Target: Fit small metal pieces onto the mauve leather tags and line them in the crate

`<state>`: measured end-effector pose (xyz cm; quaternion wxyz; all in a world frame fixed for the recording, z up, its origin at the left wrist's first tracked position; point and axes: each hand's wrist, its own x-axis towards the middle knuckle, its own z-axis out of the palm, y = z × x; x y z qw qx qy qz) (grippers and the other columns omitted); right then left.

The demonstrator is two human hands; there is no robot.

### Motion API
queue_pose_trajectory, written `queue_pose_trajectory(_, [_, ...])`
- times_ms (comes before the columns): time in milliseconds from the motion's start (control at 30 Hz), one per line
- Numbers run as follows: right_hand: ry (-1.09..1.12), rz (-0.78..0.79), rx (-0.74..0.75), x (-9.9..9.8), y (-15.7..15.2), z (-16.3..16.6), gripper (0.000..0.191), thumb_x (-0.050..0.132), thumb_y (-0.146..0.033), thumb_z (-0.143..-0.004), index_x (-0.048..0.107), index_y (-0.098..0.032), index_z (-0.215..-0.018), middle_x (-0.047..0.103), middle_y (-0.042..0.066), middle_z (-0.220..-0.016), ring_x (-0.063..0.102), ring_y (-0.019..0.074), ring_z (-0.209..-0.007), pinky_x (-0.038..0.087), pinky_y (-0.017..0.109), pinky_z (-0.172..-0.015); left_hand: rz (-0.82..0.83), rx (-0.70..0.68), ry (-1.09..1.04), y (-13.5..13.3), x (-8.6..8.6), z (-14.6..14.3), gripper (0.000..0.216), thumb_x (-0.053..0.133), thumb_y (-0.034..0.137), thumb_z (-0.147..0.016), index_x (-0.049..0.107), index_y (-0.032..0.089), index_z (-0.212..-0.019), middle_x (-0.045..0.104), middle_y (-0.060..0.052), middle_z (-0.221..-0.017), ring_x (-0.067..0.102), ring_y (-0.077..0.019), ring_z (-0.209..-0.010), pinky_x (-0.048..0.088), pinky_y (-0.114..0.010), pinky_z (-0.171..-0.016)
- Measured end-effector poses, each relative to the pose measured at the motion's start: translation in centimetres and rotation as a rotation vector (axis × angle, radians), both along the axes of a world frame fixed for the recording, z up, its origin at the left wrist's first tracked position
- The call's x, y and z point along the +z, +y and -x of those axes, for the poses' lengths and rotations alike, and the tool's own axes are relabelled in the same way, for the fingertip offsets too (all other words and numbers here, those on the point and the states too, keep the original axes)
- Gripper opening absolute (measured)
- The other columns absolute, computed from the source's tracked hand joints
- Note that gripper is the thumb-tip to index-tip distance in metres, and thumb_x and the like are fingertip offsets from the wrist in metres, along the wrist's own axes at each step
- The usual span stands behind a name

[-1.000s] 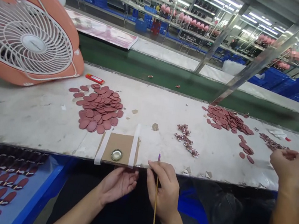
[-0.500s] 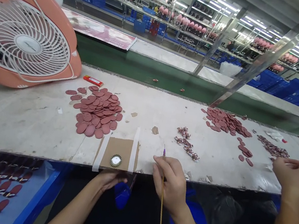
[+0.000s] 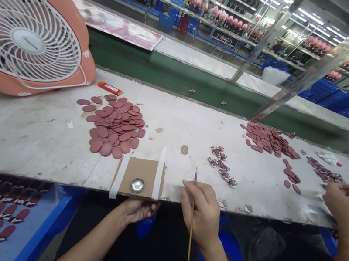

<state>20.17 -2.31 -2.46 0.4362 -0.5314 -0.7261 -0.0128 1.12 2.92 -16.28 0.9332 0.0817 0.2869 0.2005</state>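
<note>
In my right hand (image 3: 203, 210) is a thin paintbrush (image 3: 191, 234) with a yellowish handle and a purple collar, its fine tip pointing away from me over the table. My left hand (image 3: 138, 211) is at the table's front edge, palm up with curled fingers; what they hold, if anything, is hidden. Just above it, a piece of brown cardboard (image 3: 150, 173) is fixed down with two white tape strips. A crimped bottle cap (image 3: 137, 185) lies on the cardboard, shiny inside. Beyond the brush tip lie small brown-and-white figure-like pieces (image 3: 222, 164).
Flat reddish ovals form a pile (image 3: 115, 125) to the left and another pile (image 3: 272, 140) to the right. An orange fan (image 3: 84, 52) stands at far left, near a red box (image 3: 110, 88). A blue tray (image 3: 43, 224) sits lower left. Another person's hand (image 3: 345, 204) works at right.
My left hand has shifted slightly right and its fingers have curled more. My right hand keeps the paintbrush, almost still. The view has tilted slightly.
</note>
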Motion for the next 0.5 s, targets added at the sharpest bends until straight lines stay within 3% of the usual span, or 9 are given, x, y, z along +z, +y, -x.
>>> queue_pose_trajectory(200, [0.014,0.016,-0.009,-0.1,-0.4,-0.1,0.026,0.056,-0.009,-0.097,0.061,-0.018,-0.12,0.061,0.008,-0.103,0.058,0.0208,-0.096,0.051,0.035,-0.083,0.031,-0.071,0.118,-2.1,4.8,0.3,0.019,0.06,0.032,-0.093,0.063,0.013,-0.093,0.065,-0.002,-0.084,0.059,-0.0097,-0.06,0.044,-0.019,-0.043])
queue_pose_trajectory(300, [0.03,0.047,-0.014,-0.4,-0.9,0.7,0.023,0.055,-0.01,-0.098,0.061,-0.018,-0.119,0.061,0.007,-0.102,0.058,0.0207,-0.095,0.05,0.034,-0.083,-0.013,-0.025,0.256,-3.5,6.9,1.4,0.017,0.059,0.025,-0.087,0.064,0.012,-0.096,0.068,-0.007,-0.088,0.062,-0.0129,-0.064,0.044,-0.02,-0.043])
queue_pose_trajectory(400, [0.028,0.099,-0.026,-0.8,-1.4,1.8,0.019,0.054,-0.014,-0.1,0.062,-0.019,-0.116,0.062,0.007,-0.099,0.057,0.0218,-0.093,0.048,0.036,-0.082,-0.14,0.143,0.469,-5.2,8.0,2.9,0.023,0.062,0.022,-0.079,0.064,0.011,-0.099,0.07,-0.013,-0.099,0.067,-0.0206,-0.081,0.053,-0.028,-0.057])
queue_pose_trajectory(500, [0.011,0.156,-0.068,-1.0,-1.3,2.8,0.015,0.054,-0.02,-0.101,0.064,-0.019,-0.112,0.062,0.006,-0.097,0.056,0.0234,-0.091,0.044,0.038,-0.082,-0.331,0.468,0.827,-6.3,8.4,4.7,0.027,0.06,0.032,-0.081,0.059,0.018,-0.104,0.062,-0.01,-0.116,0.06,-0.0232,-0.104,0.051,-0.031,-0.074])
